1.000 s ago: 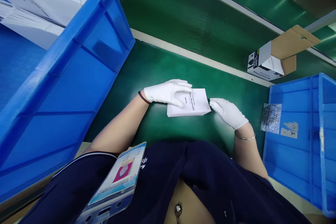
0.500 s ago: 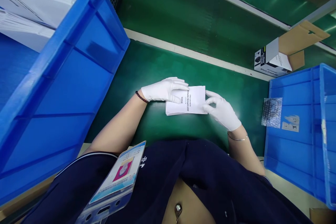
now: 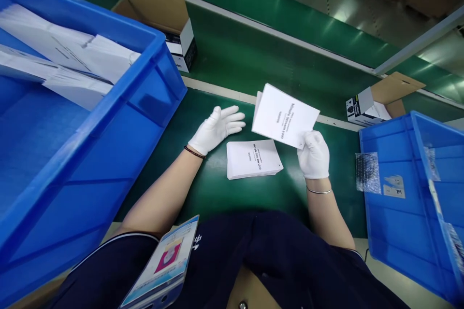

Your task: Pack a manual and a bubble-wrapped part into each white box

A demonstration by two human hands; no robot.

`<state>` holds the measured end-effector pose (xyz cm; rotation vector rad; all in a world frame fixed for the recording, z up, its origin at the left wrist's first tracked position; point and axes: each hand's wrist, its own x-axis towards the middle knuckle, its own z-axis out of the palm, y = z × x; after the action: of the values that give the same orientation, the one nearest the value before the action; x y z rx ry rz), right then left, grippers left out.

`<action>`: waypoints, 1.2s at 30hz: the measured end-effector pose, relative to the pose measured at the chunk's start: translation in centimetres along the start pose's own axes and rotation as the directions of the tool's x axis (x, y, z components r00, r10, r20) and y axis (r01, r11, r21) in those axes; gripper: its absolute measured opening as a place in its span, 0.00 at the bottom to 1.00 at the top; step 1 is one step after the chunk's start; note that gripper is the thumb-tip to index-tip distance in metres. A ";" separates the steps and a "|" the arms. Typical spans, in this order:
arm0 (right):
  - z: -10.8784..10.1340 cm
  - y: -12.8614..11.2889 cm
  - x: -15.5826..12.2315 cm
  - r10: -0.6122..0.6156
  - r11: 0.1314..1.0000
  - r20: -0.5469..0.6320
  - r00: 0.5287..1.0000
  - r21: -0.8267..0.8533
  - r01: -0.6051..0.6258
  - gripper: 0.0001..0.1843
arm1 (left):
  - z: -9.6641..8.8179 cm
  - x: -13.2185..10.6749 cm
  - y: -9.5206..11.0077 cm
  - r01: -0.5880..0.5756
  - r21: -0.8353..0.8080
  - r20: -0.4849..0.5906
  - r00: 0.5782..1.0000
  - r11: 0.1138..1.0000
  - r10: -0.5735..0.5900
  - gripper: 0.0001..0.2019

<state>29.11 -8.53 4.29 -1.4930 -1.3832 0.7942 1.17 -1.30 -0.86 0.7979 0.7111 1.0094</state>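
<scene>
The right hand, in a white glove, is closed on the lower corner of a white printed booklet and holds it tilted in the air, above the far edge of the green tabletop. A second white edge shows behind the booklet's left side; whether that is another copy cannot be told. Just below it, a stack of booklets with the same black title lies flat on the tabletop, between the two hands. The left hand, also gloved, is spread open with fingers apart, just left of the stack and not touching it. A large blue crate at the left holds loose white sheets. A second blue crate at the right has a bubble-wrap bag against its inner wall. Beyond the tabletop, on the green conveyor belt, stand two open cardboard boxes: one behind the left crate, the other near the right crate.
</scene>
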 end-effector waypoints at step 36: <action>-2.8 -2.0 10.5 -0.042 0.670 0.252 0.967 -0.711 0.214 0.24 | -1.6 1.2 0.4 -0.027 -0.166 -0.086 0.996 0.986 0.013 0.25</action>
<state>32.58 1.14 8.47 -1.9111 -2.1165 0.2910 0.16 0.25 -1.55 0.6204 0.6819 1.1109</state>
